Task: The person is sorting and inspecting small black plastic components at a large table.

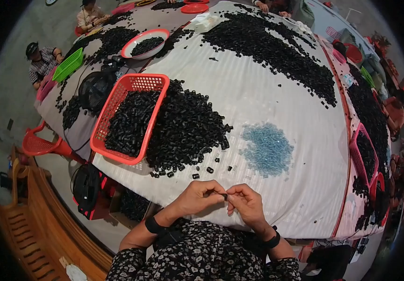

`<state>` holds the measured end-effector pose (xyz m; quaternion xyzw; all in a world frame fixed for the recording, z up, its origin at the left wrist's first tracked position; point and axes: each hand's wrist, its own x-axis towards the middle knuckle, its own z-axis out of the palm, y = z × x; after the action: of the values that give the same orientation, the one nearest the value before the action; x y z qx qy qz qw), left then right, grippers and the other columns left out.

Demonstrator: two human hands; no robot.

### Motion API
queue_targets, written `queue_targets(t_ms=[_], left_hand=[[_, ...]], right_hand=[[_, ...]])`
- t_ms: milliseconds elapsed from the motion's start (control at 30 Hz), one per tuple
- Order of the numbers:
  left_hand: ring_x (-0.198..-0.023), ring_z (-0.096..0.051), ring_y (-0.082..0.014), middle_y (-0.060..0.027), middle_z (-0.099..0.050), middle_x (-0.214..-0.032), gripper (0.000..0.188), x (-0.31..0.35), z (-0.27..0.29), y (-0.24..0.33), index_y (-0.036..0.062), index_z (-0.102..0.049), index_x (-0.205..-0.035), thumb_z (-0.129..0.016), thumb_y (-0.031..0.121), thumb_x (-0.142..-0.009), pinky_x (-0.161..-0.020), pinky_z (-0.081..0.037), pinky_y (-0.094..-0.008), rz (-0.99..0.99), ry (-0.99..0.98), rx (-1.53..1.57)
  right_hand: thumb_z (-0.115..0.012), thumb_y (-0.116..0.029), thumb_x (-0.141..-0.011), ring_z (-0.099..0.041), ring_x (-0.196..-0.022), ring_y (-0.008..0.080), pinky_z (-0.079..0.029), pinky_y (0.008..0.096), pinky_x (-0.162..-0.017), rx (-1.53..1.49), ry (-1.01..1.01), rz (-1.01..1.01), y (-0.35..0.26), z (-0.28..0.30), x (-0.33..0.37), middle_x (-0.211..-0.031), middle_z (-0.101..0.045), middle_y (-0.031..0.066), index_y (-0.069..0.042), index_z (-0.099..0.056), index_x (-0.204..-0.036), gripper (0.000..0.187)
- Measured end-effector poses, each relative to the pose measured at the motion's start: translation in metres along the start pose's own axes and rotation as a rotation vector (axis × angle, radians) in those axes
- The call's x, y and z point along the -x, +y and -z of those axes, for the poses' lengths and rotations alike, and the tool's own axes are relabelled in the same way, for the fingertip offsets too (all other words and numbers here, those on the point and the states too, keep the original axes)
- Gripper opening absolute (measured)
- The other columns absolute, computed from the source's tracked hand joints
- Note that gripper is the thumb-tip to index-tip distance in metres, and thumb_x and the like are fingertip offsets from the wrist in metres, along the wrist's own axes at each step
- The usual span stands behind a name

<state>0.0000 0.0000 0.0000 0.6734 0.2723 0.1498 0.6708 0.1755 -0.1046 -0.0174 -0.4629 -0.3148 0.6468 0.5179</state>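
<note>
While the 2 hands meet over the near edge of the white-covered surface (319,154), the head view shows the left hand (197,196) nearly closed, its thumb and forefinger pinching a small black part (225,197). The right hand (247,203) is half curled, thumb and forefinger bent together at the part's right side; whether they grip anything too, I cannot tell. The part sits between the 2 sets of fingertips, just above the near edge.

Beyond the left hand, a heap of black pieces (188,126) spreads in from the left edge, a few lying loose on its near side. A red basket (142,83) of black pieces stands at that left edge, touching the heap. Right of the heap lies a patch of clear, bluish pieces (268,150), well inside the right edge. A broad black spread (276,51) stretches from the far edge toward the right edge.
</note>
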Motion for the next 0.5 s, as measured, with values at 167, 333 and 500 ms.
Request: queue_targets(t_ms=[167, 333, 500], left_hand=[[-0.074, -0.058, -0.0115, -0.0077, -0.063, -0.084, 0.013, -0.003, -0.005, -0.027, -0.0037, -0.061, -0.096, -0.061, 0.004, -0.086, -0.070, -0.049, -0.0242, 0.031, -0.190, 0.679], [-0.077, -0.058, -0.0129, -0.0100, -0.062, -0.088, 0.017, 0.002, -0.008, -0.048, -0.0062, -0.059, -0.098, -0.062, 0.006, -0.086, -0.072, -0.049, -0.0252, -0.015, -0.291, 0.907], [-0.078, -0.059, -0.0131, -0.0103, -0.062, -0.089, 0.016, 0.014, -0.003, -0.053, -0.0054, -0.059, -0.099, -0.059, 0.007, -0.088, -0.073, -0.049, -0.0257, 0.000, -0.172, 0.858]], right_hand=[[-0.057, -0.004, -0.086, -0.056, -0.065, 0.0170, -0.045, 0.0279, -0.059, 0.848, 0.286, 0.381, -0.016, 0.023, -0.017, -0.081, -0.056, 0.0085, -0.001, -0.059, -0.097, 0.011], [-0.057, -0.005, -0.082, -0.054, -0.072, 0.0329, -0.044, 0.0380, -0.064, 1.084, 0.342, 0.562, -0.009, 0.034, -0.058, -0.079, -0.053, 0.0158, -0.002, -0.059, -0.089, 0.007], [-0.053, -0.004, -0.082, -0.053, -0.074, 0.0353, -0.045, 0.0433, -0.063, 1.337, 0.284, 0.482, 0.004, 0.018, -0.070, -0.082, -0.047, 0.0164, -0.002, -0.051, -0.090, 0.008]])
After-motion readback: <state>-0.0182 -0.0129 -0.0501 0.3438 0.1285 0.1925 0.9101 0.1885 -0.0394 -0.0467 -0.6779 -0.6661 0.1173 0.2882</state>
